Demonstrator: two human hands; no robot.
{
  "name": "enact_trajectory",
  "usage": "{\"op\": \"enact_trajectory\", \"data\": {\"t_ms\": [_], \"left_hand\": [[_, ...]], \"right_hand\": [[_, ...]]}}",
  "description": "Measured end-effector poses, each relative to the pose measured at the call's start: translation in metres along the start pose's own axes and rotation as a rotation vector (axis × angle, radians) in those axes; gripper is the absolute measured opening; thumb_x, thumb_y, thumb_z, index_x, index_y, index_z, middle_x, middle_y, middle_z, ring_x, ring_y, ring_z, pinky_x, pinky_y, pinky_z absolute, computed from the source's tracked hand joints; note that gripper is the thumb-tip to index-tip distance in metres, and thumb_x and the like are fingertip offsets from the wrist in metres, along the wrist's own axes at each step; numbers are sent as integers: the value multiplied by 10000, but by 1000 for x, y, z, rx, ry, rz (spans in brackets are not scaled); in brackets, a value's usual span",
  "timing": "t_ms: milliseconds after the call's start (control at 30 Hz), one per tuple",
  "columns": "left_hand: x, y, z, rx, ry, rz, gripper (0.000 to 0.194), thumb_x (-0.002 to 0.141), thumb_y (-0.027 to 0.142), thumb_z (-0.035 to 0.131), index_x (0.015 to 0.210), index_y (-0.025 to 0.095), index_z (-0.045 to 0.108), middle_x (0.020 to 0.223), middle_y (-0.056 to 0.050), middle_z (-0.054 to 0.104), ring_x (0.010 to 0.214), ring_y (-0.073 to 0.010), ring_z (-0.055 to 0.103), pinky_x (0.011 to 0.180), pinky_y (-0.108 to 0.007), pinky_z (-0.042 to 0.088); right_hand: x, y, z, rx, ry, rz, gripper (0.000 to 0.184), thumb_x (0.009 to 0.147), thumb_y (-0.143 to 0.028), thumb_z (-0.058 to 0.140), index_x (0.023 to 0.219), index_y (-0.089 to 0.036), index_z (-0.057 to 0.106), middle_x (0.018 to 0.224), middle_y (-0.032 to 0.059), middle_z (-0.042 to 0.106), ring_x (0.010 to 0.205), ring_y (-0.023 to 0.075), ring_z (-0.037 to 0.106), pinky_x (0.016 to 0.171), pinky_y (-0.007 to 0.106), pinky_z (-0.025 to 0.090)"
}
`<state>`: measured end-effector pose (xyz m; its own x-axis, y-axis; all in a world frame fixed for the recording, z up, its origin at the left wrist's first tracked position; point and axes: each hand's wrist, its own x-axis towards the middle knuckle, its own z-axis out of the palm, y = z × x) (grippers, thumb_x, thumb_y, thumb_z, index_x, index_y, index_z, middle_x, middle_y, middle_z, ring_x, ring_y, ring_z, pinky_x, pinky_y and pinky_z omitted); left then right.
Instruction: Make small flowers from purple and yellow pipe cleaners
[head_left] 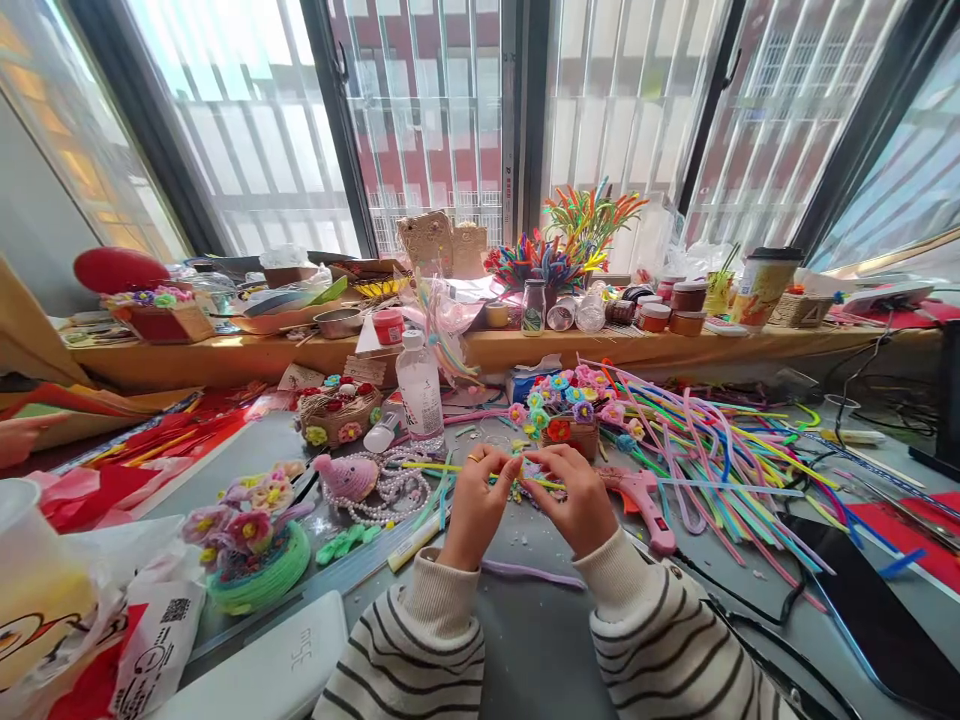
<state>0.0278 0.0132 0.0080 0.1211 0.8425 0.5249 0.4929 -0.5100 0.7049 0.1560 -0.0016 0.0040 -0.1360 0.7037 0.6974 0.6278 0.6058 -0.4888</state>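
Observation:
My left hand (pixel 481 500) and my right hand (pixel 574 498) meet above the middle of the table, fingertips pinched close together. What they pinch is too small to make out. A yellow pipe cleaner (pixel 431 466) shows beside my left fingers; whether it is held or lies behind them I cannot tell. Just past my right hand is a box of fuzzy pipe-cleaner flowers (pixel 570 432). A pink glue gun (pixel 646 508) lies right of that hand. Under my wrists is a lilac pipe cleaner (pixel 532 574). Left of my left hand lie a bead string (pixel 409 500) and a pink knitted piece (pixel 352 478).
Many loose pipe cleaners (pixel 720 450) spread to the right, near a dark phone (pixel 877 610). A clear bottle (pixel 420 390) stands behind my left hand. At left are a green flower pot (pixel 262 575), a white power bank (pixel 262 665) and another person's hand (pixel 21 438).

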Motion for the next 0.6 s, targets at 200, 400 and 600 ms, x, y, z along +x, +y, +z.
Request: {"op": "enact_trajectory", "data": {"t_ms": [200,400,600], "left_hand": [[-2,-2,3,178,8,26,255,760,298,361,645,154,537,673,-21,461,673,-129,442,630,-249,345],[-3,-1,5,304,19,55,241,755,303,368,643,161,528,692,-25,466,682,-138,439,630,-258,342],[-4,-1,8,345,25,70,242,762,296,358,642,163,522,695,-26,469,676,-137,442,624,-255,337]], "right_hand": [[-4,8,17,19,53,13,134,720,-237,495,788,-149,569,734,59,552,688,158,505,630,287,431],[-6,11,16,8,80,-15,112,711,-244,511,732,-155,575,683,51,562,666,157,516,613,278,431],[-7,14,15,7,105,-44,112,725,-227,497,691,-163,582,641,42,578,642,147,518,610,264,426]]}}
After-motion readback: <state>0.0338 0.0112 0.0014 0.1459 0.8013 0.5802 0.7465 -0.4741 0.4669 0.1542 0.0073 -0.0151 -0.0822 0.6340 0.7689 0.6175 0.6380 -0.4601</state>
